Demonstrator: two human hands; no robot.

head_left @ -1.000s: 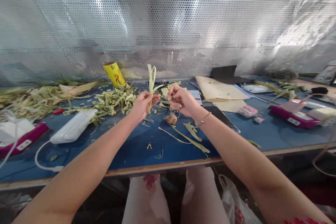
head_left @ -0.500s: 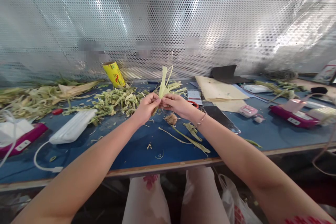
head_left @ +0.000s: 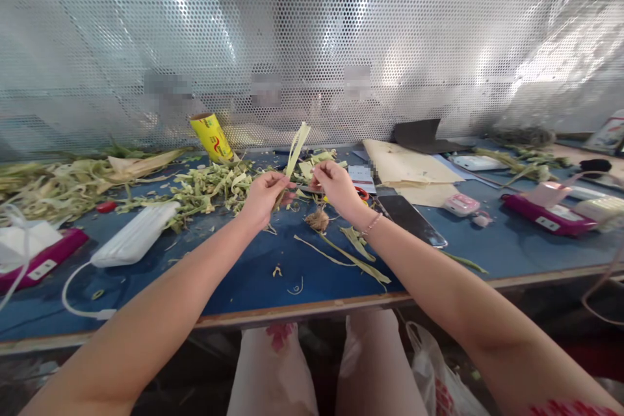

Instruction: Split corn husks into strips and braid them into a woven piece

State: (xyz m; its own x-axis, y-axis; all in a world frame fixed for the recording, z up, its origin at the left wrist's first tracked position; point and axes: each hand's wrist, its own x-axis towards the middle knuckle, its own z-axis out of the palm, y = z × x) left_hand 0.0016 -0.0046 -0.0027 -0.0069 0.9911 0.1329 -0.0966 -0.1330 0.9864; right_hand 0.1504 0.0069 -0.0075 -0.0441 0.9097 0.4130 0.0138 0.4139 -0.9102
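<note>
My left hand (head_left: 266, 198) is closed around the lower end of a pale green strip of corn husk (head_left: 298, 143), which stands up above the fingers in a narrow loop. Just to the right, my right hand (head_left: 336, 188) is raised with thumb and forefinger pinched together, a small gap away from the left. Whatever lies in that pinch is too small to make out. Below the hands a small brown fibrous ball (head_left: 318, 220) sits on the blue table, beside loose husk strips (head_left: 358, 263). A red handle loop (head_left: 361, 193) shows partly behind my right hand.
Piled husk pieces (head_left: 214, 185) and longer husks (head_left: 73, 182) cover the left side, near a yellow tube (head_left: 212, 136) and a white power bank (head_left: 136, 234). On the right lie a dark phone (head_left: 413, 221), brown paper (head_left: 414, 166) and a magenta power strip (head_left: 548, 214). A perforated metal screen (head_left: 312, 45) stands behind.
My hands were together at the husk; now they are apart. My right hand has let go of the strip and moved right and up, while the left has shifted slightly left with it.
</note>
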